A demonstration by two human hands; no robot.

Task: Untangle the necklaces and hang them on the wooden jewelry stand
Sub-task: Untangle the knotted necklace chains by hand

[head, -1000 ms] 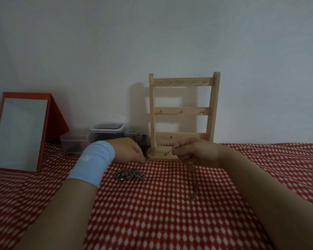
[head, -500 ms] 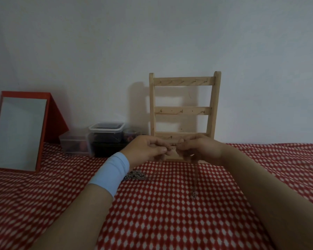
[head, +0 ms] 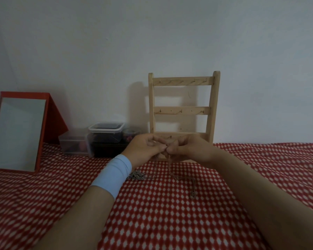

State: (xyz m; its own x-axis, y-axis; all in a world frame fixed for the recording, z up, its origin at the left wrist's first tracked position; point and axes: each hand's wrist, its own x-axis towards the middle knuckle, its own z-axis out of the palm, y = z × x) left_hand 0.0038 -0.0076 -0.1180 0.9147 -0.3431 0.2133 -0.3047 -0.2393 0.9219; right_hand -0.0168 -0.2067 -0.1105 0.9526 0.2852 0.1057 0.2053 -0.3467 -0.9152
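So there's a red-and-white checked cloth [head: 170, 222] over the whole surface, with a plain white wall [head: 152, 33] behind it. On the far left a red-framed mirror [head: 20, 134] leans back on its stand. Right of it sits a low clear box [head: 72, 146], touching a taller lidded tub [head: 106, 135] with dark stuff inside, then a small round container [head: 131, 135].

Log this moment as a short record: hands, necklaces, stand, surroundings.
left hand: pinches the thin chain at its top
right hand: pinches the same chain, fingertips meeting the left's
thin chain: hangs from both hands to the cloth, pendant end lying on it
heap of necklaces: on the cloth, partly hidden by the blue wristband
stand: upright at the wall, visible hooks bare
behind, left: mirror, plastic boxes
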